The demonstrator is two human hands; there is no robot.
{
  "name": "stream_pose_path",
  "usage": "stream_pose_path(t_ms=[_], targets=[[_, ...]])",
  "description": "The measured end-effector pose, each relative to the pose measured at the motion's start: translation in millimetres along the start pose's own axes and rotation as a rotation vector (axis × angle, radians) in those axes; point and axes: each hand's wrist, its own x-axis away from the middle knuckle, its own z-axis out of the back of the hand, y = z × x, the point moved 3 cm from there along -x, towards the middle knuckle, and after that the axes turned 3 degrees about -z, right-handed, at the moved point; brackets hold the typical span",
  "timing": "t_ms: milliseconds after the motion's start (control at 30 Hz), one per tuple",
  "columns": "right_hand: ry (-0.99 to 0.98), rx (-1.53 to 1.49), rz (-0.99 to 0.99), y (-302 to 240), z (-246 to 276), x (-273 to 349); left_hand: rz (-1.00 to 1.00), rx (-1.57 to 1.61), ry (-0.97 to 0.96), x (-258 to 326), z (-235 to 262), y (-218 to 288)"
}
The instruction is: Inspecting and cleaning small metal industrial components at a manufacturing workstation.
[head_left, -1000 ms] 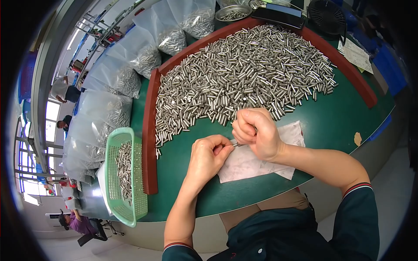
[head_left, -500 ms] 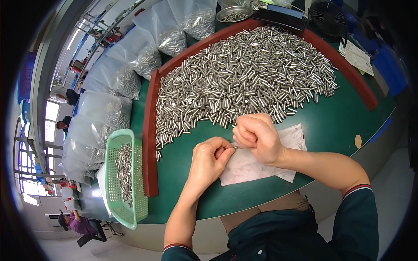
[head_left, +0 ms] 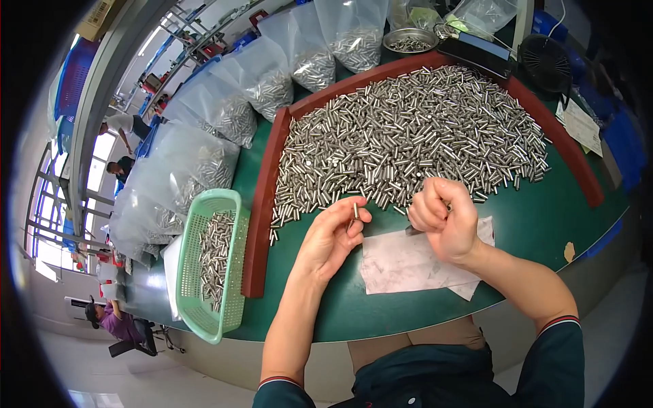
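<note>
Between the thumb and fingers of my left hand (head_left: 320, 245) is a short, shiny metal pin (head_left: 356, 211), held nearly upright. My right hand (head_left: 445, 221) is curled closed to the right of it, above a stained white cloth (head_left: 394, 265). A small dark end shows below its fingers, but what they grip is mostly hidden. Beyond both hands spreads a large heap of similar metal pins (head_left: 408, 136) on the green table (head_left: 326, 319). A light green plastic basket (head_left: 236, 279) at the left holds more pins.
A dark red wooden border (head_left: 261, 231) surrounds the heap at the left, back and right. Clear bags of pins (head_left: 235, 115) line the left and back. Behind the border are a metal bowl (head_left: 410, 42), a phone-like black device (head_left: 476, 56) and a fan (head_left: 545, 62). Other people are far left.
My hands have drawn apart, the right moving rightward off the left. The left has turned and opened up somewhat, bringing the pin into plain sight. The whole view has shifted slightly.
</note>
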Motion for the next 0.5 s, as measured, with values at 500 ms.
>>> stream_pose_path(t_ms=[500], targets=[[0.009,-0.036,-0.009,-0.1,-4.2,0.7,-0.775,-1.59,0.284,-25.5,2.0,11.0]])
